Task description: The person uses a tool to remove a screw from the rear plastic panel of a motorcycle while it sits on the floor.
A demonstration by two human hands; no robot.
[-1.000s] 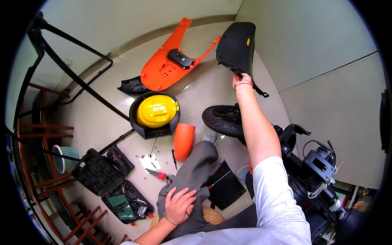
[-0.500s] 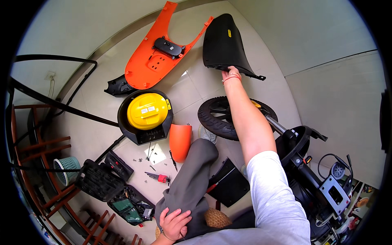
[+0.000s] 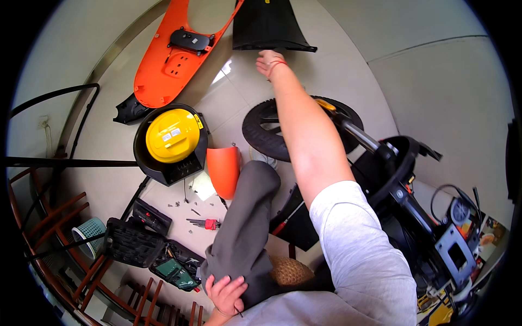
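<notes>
right hand (image 3: 269,63) — at black panel (image 3: 267,26) edge | left hand (image 3: 225,293) — on trousers (image 3: 246,217)

Passage is afforded over the floor (image 3: 231,89) between the orange panel (image 3: 149,79) and the tyre (image 3: 255,130); it is blocked ahead by the black panel (image 3: 266,27), leftward by the black bin (image 3: 187,167).

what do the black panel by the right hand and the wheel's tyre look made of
The black panel looks like moulded plastic, smooth and satin, given its even sheen. The tyre is probably rubber: dull black, grooved tread.
</notes>
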